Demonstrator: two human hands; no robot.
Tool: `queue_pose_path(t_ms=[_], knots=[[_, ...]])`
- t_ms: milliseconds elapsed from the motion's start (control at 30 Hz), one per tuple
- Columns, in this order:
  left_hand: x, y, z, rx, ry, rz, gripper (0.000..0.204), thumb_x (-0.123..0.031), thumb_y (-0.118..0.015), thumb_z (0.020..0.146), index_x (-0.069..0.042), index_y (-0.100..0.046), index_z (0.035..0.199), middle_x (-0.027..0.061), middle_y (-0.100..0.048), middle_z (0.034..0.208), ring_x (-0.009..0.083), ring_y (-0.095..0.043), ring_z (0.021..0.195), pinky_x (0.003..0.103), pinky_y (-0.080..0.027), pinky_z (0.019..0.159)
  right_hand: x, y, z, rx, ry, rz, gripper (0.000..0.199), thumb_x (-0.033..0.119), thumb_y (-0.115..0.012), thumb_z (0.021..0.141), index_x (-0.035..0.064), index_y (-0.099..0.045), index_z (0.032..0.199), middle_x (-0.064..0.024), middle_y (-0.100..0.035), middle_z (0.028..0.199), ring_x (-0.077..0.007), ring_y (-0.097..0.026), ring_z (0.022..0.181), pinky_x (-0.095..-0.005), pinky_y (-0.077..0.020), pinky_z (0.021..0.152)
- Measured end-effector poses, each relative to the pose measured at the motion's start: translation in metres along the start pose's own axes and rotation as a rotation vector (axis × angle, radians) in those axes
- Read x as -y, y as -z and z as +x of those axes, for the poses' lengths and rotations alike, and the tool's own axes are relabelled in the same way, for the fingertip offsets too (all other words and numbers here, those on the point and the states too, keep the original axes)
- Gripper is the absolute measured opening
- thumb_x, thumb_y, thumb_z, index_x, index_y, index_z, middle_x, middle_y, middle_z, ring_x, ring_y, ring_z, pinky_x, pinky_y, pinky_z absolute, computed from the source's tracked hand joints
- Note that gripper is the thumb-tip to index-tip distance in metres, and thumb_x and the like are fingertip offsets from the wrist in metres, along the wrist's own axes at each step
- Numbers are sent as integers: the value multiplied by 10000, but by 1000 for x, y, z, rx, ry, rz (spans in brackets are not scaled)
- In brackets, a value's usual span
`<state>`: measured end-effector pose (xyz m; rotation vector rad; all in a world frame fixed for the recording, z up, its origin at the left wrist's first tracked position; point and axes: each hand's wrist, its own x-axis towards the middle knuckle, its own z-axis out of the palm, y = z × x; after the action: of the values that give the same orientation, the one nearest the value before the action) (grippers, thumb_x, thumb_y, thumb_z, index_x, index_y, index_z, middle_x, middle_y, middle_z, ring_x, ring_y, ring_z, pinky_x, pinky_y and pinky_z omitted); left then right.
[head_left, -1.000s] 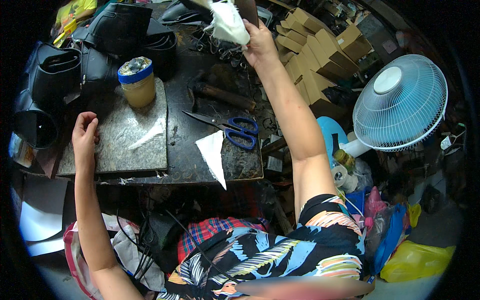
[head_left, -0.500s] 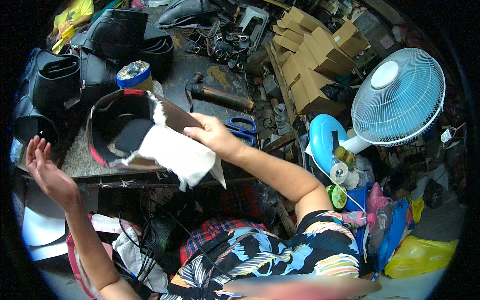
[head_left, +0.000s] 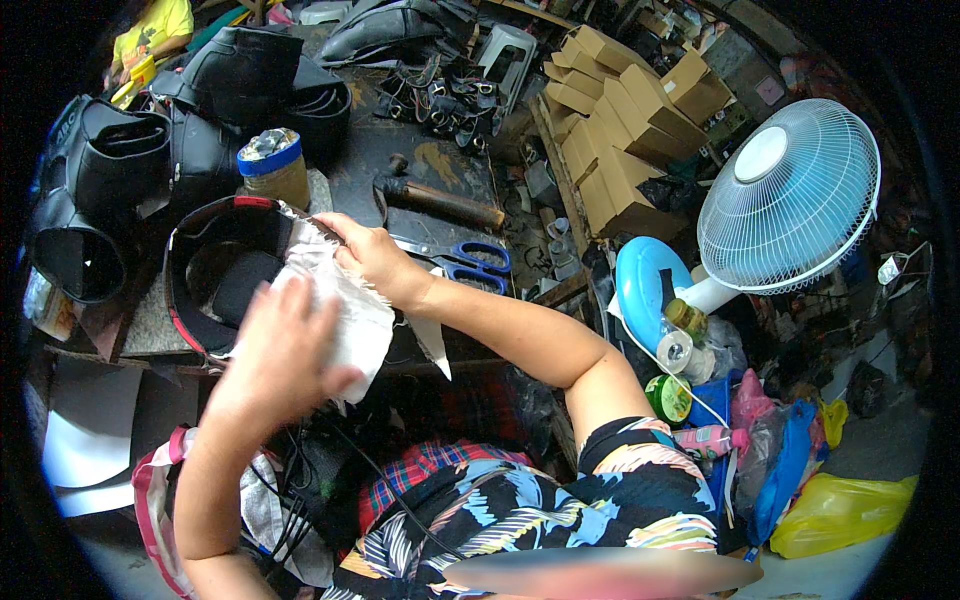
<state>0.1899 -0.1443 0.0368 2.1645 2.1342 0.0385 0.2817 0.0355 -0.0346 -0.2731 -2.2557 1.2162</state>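
My right hand [head_left: 378, 262] is closed on the edge of a dark, hollow leather piece [head_left: 185, 310] with a black lining and red trim. It looks like a shoe or boot upper, though its exact kind is unclear. Frayed white cloth [head_left: 362, 335] hangs from the near side of the opening. Over that cloth is my left hand [head_left: 285, 350], blurred by motion, thumb and fingers apart, with nothing visibly gripped. Whether it touches the cloth cannot be told. Just right of the right hand lie blue-handled scissors [head_left: 478, 262], blades partly hidden.
A jar with a blue rim [head_left: 275, 172] and a hammer [head_left: 440, 200] stand and lie on the workbench [head_left: 440, 150]. Black boots [head_left: 120, 150] crowd its left side. A fan [head_left: 790, 200] and cardboard boxes [head_left: 630, 120] are at right. Another person's yellow shirt [head_left: 150, 30] shows far left.
My left hand has swung rightward from beside the boots to over the white cloth. The leather piece has shifted slightly left, and my right hand has moved left with it.
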Motion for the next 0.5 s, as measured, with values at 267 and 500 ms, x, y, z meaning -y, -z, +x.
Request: queue_pose_path(t_ms=[267,500], knots=[[-37,23,-24,89,-568,-641,424,-255,-764,816,-46,-667,1173,150,-689,1085,332,-680,1006,436,-545,897,-10,-7,-8,-47,-83,130,431,50,-572,934,-43,-494,1348,-269,-668,1165,-336,-678,1066,-376,-509,927],[48,28,37,-446,45,-84,217,-144,-674,866,-18,-614,1032,164,-626,968,367,-625,866,419,-527,772,-15,-8,-13,32,-168,273,451,123,-519,1007,-11,-462,1435,-103,-577,1344,-151,-540,1201,-295,-429,1031]])
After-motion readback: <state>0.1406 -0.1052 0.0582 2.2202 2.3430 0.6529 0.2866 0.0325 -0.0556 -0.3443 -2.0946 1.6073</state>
